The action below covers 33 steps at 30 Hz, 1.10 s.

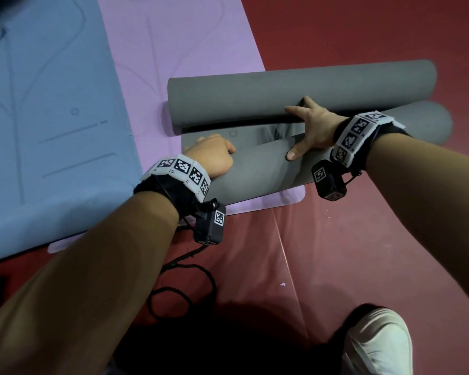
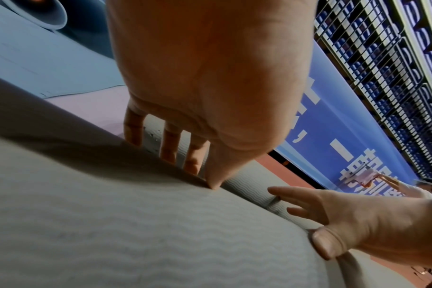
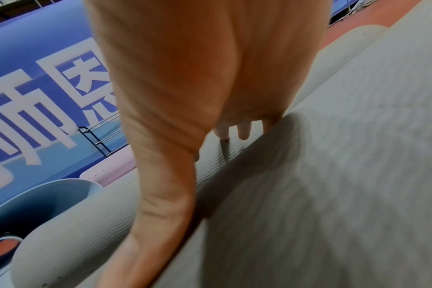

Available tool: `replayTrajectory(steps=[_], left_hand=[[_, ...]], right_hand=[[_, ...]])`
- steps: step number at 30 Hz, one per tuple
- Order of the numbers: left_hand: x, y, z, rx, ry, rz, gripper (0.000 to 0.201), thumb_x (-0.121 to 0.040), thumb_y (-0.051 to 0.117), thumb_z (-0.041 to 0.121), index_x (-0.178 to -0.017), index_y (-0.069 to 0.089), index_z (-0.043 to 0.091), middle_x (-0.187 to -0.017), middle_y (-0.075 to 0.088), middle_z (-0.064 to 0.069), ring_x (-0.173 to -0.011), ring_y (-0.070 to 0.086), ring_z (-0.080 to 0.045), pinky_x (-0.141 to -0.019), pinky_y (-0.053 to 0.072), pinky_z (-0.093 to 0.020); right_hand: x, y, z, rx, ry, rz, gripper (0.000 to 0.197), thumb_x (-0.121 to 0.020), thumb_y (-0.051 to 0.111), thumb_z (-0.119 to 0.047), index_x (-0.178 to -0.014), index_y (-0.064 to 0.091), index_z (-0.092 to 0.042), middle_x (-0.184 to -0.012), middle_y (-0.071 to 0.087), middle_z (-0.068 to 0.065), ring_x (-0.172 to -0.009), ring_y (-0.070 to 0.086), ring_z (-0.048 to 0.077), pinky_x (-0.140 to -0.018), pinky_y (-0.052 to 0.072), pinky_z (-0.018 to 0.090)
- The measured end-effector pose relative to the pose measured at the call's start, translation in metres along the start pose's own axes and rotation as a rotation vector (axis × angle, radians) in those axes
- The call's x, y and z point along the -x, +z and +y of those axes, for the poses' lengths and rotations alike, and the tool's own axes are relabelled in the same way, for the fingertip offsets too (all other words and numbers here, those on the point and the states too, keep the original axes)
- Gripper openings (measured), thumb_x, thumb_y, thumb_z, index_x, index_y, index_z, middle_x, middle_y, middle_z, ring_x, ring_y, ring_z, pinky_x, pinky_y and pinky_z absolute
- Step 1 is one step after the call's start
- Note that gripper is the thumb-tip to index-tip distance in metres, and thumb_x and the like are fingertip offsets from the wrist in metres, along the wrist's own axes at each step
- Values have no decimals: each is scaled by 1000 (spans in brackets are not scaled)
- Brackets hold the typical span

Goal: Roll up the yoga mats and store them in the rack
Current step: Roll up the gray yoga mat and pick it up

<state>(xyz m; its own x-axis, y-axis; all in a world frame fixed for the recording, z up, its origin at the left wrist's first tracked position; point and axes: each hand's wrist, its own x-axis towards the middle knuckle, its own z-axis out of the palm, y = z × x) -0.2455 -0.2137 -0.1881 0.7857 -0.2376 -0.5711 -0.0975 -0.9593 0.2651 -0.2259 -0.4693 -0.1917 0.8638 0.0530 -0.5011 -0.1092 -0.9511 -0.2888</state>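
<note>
Fingers: left hand and right hand spread flat, pressing grey mat. Blue banner lettering unreadable.

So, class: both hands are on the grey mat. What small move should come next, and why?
Probably push the near roll forward toward the far roll. The left hand and right hand press on the grey mat, and flat mat still shows between the two rolls.

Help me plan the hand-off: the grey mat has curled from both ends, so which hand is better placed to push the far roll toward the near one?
Probably the right hand: its fingers already reach the far roll, thumb on the near roll. The left hand rests only on the near roll.
</note>
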Motion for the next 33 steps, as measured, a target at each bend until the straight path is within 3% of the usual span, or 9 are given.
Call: replayTrajectory(steps=[2,5,7,10,15,19,24,27,33], left_hand=[[0,-3,2,-25,-2,-25,51,-92,57,39,-142,50,37,-151,39,4,-142,32,-30,-113,27,-51],[2,0,4,-71,26,-10,90,-66,76,67,-142,40,35,-142,47,3,-133,42,-31,-106,33,-51],[3,5,7,-84,40,43,93,-57,84,64,-133,41,35,-132,53,2,-125,47,-31,-101,34,-50],[0,4,8,-25,22,91,83,-57,86,58,-128,49,38,-129,53,2,-123,48,-30,-100,34,-49],[-6,-4,4,-9,6,96,77,-72,78,57,-140,48,41,-136,44,1,-133,37,-28,-106,33,-52],[-10,-3,2,100,11,169,57,-77,77,48,-126,49,36,-130,52,1,-125,47,-28,-105,34,-52],[-14,3,-1,94,10,254,48,-85,72,47,-130,57,38,-136,45,4,-128,37,-25,-104,31,-47],[-17,3,0,88,3,275,44,-89,67,45,-131,56,38,-137,47,5,-127,39,-27,-105,31,-49],[-22,-1,-1,144,-1,320,29,-90,67,42,-119,63,41,-129,52,4,-125,42,-28,-102,33,-49]], right_hand=[[-5,-1,2,-8,3,0,132,-44,92,-50,-155,23,-28,-157,13,10,-145,23,33,-118,26,43],[-12,-2,4,-21,7,5,132,-45,90,-55,-155,22,-28,-161,3,8,-147,18,33,-120,24,45],[-17,-3,4,-28,9,30,130,-46,90,-54,-155,23,-28,-163,-4,9,-148,15,34,-120,22,45],[-23,-3,7,-36,8,70,121,-54,90,-51,-154,27,-27,-163,-8,11,-149,13,34,-121,20,45],[-27,0,4,-120,21,193,112,-58,86,-56,-151,36,-19,-161,9,9,-145,25,33,-119,26,44],[-31,2,-2,-149,37,240,104,-63,85,-55,-147,41,-15,-155,21,10,-135,42,29,-114,35,41],[-35,3,-8,-137,106,319,90,-68,82,-54,-142,46,-18,-146,29,13,-120,53,36,-108,41,42],[-40,1,-14,-90,142,322,82,-70,79,-57,-138,49,-21,-138,38,14,-120,51,37,-105,42,44],[-52,2,-24,-21,117,311,69,-79,74,-51,-139,52,-24,-140,46,10,-130,43,35,-105,39,46]])
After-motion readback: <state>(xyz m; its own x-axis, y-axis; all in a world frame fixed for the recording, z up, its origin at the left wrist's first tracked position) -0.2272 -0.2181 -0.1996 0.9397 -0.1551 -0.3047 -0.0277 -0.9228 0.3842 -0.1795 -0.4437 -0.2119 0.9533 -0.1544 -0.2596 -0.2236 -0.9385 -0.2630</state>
